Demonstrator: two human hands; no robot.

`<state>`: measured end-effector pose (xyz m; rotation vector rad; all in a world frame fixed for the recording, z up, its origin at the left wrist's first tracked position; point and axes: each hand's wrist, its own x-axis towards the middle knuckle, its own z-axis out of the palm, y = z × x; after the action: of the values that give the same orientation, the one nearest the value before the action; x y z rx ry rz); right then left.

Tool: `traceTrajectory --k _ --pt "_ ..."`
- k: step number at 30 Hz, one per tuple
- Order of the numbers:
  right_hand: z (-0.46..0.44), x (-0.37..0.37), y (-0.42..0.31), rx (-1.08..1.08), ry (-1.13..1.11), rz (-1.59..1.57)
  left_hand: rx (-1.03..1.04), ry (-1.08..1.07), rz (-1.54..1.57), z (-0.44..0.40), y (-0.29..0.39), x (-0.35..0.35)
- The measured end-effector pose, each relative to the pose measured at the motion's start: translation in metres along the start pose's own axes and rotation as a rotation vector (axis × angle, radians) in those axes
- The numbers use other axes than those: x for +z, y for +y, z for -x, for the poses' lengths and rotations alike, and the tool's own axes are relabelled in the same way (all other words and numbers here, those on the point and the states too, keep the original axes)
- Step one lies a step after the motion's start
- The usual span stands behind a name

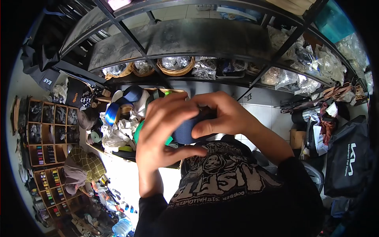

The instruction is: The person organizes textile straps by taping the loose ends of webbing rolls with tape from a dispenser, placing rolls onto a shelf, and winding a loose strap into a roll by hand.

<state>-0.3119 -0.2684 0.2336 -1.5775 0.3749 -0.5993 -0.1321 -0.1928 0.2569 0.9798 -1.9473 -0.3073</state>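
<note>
In front of my chest, my right hand (227, 116) is wrapped round a dark blue ribbed roll (182, 132), with the thumb on its near side. My left hand (160, 132) is raised at the roll's left, slightly blurred, its fingers curved over the top and its thumb spread away below. Whether its fingertips touch the roll cannot be made out. Just behind my left hand, a green roll (139, 132) shows partly.
A box of rolls and white straps (120, 128) lies left. Ahead stands a black metal shelf (205, 37) with baskets (176, 65) and plastic bags. Another person (79, 170) is at the lower left beside thread racks (49, 189). A black bag (347, 158) hangs right.
</note>
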Motion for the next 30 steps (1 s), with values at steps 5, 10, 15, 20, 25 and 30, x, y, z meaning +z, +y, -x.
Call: traceTrajectory --k 5,10,15,20,25,30 --pt "0.0 0.007 0.009 -0.041 0.133 0.241 0.004 -0.062 -0.303 0.001 0.012 0.004" --pt "0.003 0.003 0.01 -0.095 0.05 0.193 0.039 0.003 -0.179 0.003 0.005 0.004" --pt "0.005 -0.005 0.013 0.124 -0.166 -0.021 0.041 0.085 0.091 0.007 -0.001 0.01" --pt "0.009 0.002 0.021 0.026 -0.095 -0.105 0.066 0.128 0.429 0.006 -0.014 0.021" --pt "0.01 0.004 0.013 0.116 -0.101 -0.191 0.126 0.197 0.767 0.012 -0.032 0.034" --pt "0.01 0.006 0.025 0.086 0.034 -0.196 0.026 0.123 0.568 0.012 -0.031 0.025"
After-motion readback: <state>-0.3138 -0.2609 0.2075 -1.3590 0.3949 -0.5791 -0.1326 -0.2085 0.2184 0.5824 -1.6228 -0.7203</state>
